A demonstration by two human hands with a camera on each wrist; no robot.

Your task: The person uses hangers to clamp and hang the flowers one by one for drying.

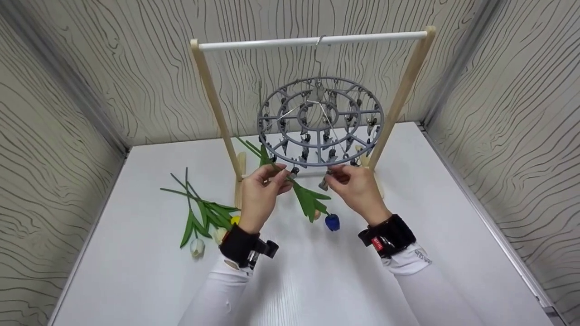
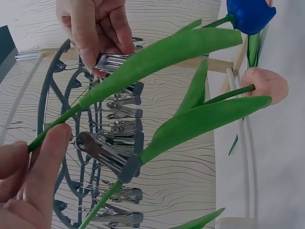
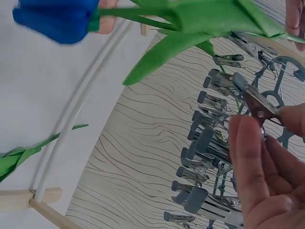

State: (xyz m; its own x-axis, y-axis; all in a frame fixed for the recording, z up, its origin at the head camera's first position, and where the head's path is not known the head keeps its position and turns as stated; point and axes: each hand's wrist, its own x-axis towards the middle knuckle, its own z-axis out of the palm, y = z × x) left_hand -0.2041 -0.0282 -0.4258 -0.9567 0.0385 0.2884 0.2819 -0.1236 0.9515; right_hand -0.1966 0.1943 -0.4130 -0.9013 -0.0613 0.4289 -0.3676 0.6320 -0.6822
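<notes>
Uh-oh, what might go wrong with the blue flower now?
The blue tulip might slip, since the left hand pinches only its thin stem. The metal clip in the right hand might catch a leaf instead of the stem. The pink tulip is close by, so their leaves might tangle.

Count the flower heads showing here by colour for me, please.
Blue flower: 1
Pink flower: 1
Yellow flower: 1, partly covered
White or cream flowers: 2, one partly covered
Total: 5 heads showing; any hidden ones can't be counted.
</notes>
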